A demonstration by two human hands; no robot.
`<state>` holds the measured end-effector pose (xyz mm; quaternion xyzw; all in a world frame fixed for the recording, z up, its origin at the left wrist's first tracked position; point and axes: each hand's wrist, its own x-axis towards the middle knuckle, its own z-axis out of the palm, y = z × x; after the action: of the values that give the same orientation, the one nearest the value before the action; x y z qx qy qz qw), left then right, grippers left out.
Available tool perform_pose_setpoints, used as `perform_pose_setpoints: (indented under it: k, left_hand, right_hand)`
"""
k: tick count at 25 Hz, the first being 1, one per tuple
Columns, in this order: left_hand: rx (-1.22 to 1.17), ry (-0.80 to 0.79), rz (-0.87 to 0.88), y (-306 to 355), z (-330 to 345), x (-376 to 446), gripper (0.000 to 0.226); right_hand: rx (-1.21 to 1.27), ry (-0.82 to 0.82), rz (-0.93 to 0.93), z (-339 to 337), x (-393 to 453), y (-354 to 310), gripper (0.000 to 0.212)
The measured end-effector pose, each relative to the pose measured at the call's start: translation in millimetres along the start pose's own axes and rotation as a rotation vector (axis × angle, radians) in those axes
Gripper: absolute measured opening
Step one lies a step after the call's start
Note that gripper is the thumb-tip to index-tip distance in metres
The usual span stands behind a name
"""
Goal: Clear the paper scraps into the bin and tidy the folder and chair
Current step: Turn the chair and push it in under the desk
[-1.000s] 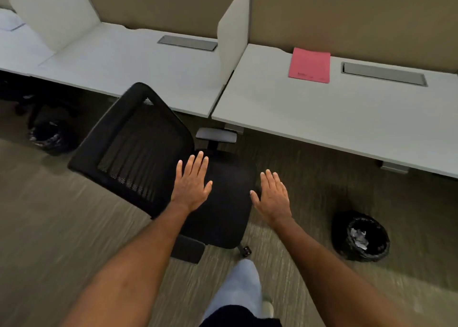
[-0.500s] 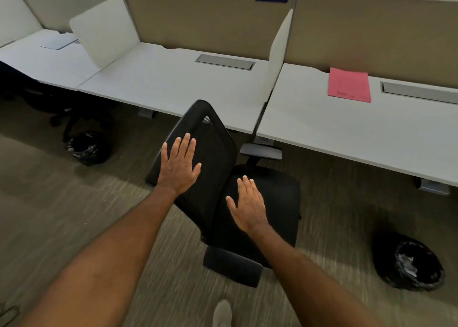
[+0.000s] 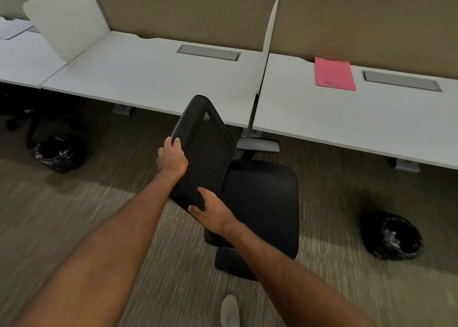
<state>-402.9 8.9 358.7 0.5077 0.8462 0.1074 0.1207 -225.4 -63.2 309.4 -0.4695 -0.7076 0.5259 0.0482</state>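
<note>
A black office chair (image 3: 260, 202) with a mesh backrest stands on the carpet in front of the white desks, its seat facing right. My left hand (image 3: 172, 158) grips the backrest's left edge near the top. My right hand (image 3: 213, 212) holds the backrest's lower edge. A pink folder (image 3: 334, 73) lies flat on the right desk (image 3: 347, 123) near the partition. A black bin (image 3: 392, 236) with a liner and crumpled paper inside sits on the floor at the right, below that desk.
A second black lined bin (image 3: 58, 154) stands on the floor at the left under the left desk (image 3: 148, 83). White dividers separate the desks; a beige partition runs behind them. My shoe (image 3: 229, 310) shows at the bottom.
Both hands went from hovering open over the chair to gripping its backrest. The view has shifted, so the chair and desks sit more centrally.
</note>
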Motion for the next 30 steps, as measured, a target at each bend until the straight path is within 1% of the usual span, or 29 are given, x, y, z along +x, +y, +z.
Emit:
perform_pose_setpoints:
  k: [3, 6, 8, 10, 11, 14, 15, 18, 20, 22, 24, 26, 28, 30]
  left_hand:
    - [0.094, -0.006, 0.060, -15, -7, -2, 0.045]
    - [0.093, -0.022, 0.066, -20, -14, -8, 0.038]
    - [0.084, -0.027, 0.058, -22, -18, -19, 0.038]
    - [0.063, -0.009, 0.070, -27, -18, -33, 0.035]
    - [0.050, 0.006, 0.083, -29, -18, -41, 0.033]
    - [0.004, 0.040, 0.113, -38, -16, -66, 0.029]
    - [0.002, 0.056, 0.121, -41, -15, -74, 0.029]
    - [0.014, 0.132, 0.168, -54, -13, -93, 0.024]
    - [0.058, 0.207, 0.244, -62, -10, -102, 0.023]
    - [0.081, 0.246, 0.322, -63, -7, -111, 0.020]
    - [0.071, 0.237, 0.416, -62, -4, -120, 0.022]
    - [0.063, 0.196, 0.527, -59, -3, -126, 0.026]
    - [0.067, 0.123, 0.621, -51, 1, -130, 0.031]
    - [0.021, 0.025, 0.682, -40, 8, -136, 0.040]
  right_hand:
    - [0.040, -0.055, -0.005, 9, 5, -15, 0.074]
    - [0.078, -0.103, 0.001, 19, 7, -26, 0.079]
    - [0.125, -0.072, -0.014, 29, 3, -28, 0.071]
    - [0.177, 0.004, -0.035, 37, -4, -26, 0.054]
    - [0.186, 0.038, -0.040, 40, -9, -24, 0.054]
    - [0.156, 0.086, 0.020, 47, -27, -15, 0.086]
    - [0.138, 0.102, 0.044, 48, -32, -11, 0.089]
    - [0.058, 0.117, 0.098, 45, -45, -1, 0.088]
    - [-0.021, 0.142, 0.076, 43, -55, 4, 0.093]
    - [-0.074, 0.152, 0.046, 43, -66, 7, 0.099]
    - [-0.078, 0.156, 0.021, 43, -76, 8, 0.105]
    - [-0.105, 0.124, 0.008, 40, -83, 11, 0.110]
    - [-0.155, 0.096, 0.001, 34, -92, 19, 0.110]
    - [-0.183, 0.096, -0.017, 28, -105, 31, 0.105]
